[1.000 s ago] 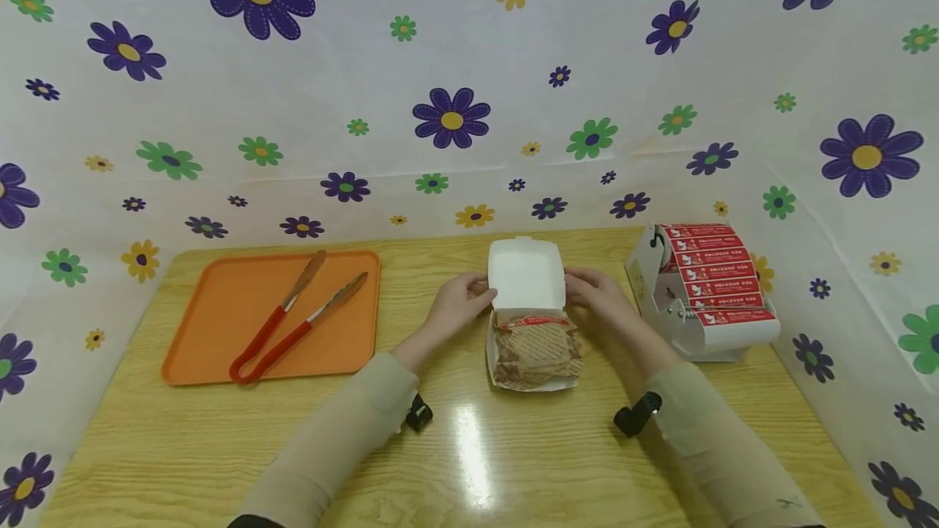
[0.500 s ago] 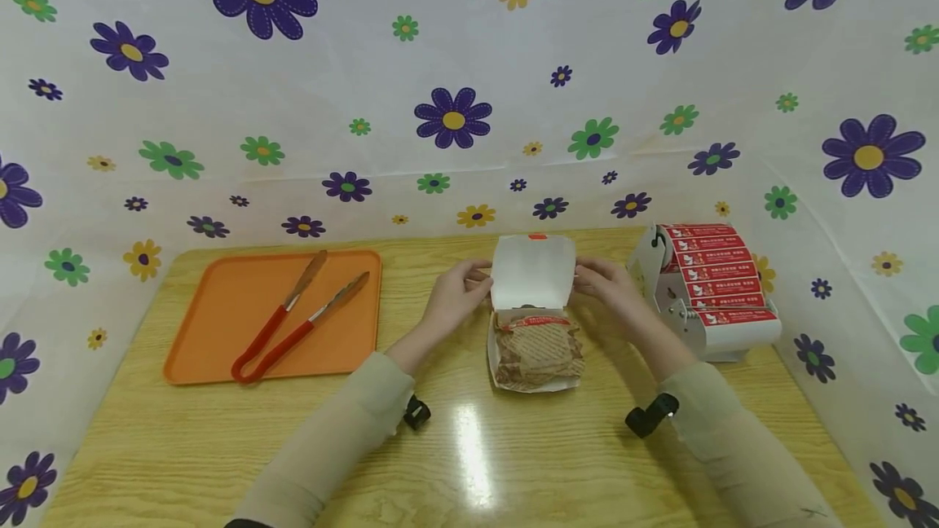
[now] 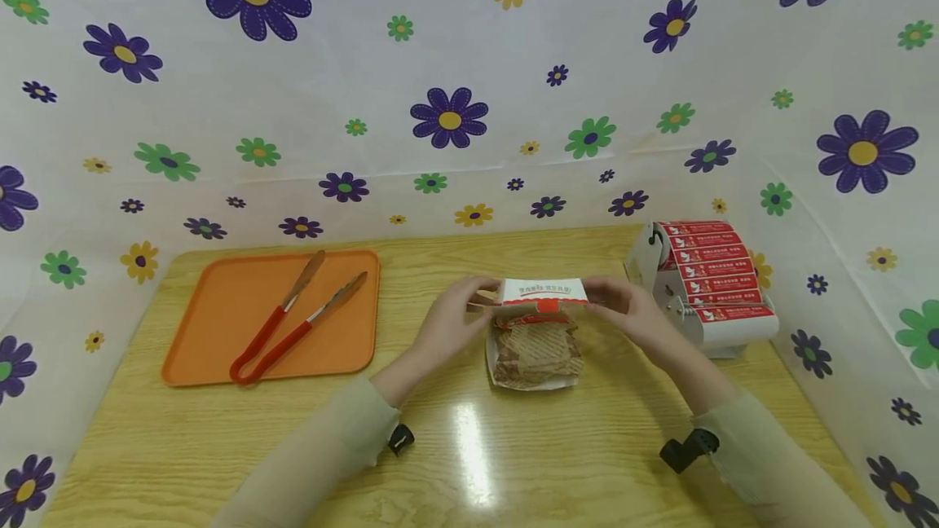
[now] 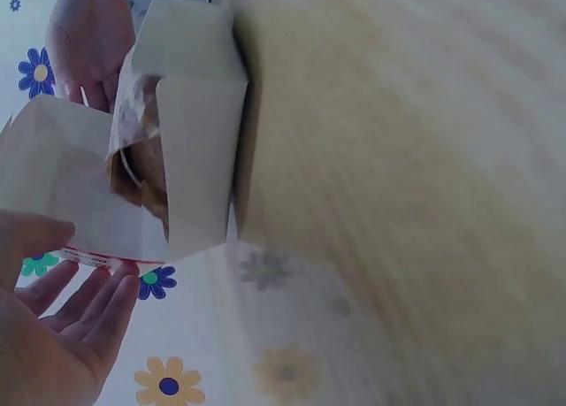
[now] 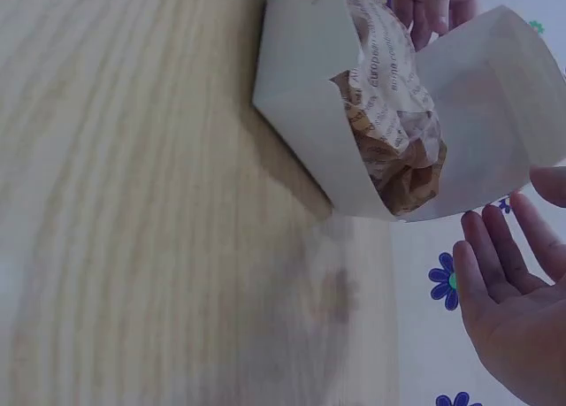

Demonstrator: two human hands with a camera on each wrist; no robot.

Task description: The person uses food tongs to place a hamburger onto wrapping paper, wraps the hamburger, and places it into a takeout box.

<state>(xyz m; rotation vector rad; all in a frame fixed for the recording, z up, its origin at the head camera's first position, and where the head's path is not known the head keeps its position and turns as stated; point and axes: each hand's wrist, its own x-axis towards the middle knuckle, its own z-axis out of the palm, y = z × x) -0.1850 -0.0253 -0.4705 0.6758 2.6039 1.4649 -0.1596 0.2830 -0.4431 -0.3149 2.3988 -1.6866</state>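
Observation:
A white cardboard burger box (image 4: 205, 149) stands on the wooden table with its lid (image 3: 541, 289) tilted partway over the base. Inside lies a burger (image 3: 537, 353) wrapped in brown printed paper. My left hand (image 3: 451, 323) pinches the lid's left edge, its thumb on the inner face and its fingers outside, as the left wrist view shows. At the opposite edge my right hand (image 3: 638, 314) holds the lid between thumb and fingers. Red print and a red tab mark the lid's front rim. The back of the burger is hidden under the lid.
On the left lies an orange tray (image 3: 198, 332) bearing red-handled tongs (image 3: 257, 345). A dispenser (image 3: 707, 332) with a roll of red labels stands on the right, close to my right hand. A flower-patterned sheet (image 3: 469, 47) surrounds the table (image 3: 425, 471).
Both hands have swung the box lid from standing upright at the back forward and down over the burger. The base, tray, tongs and label dispenser have stayed in place.

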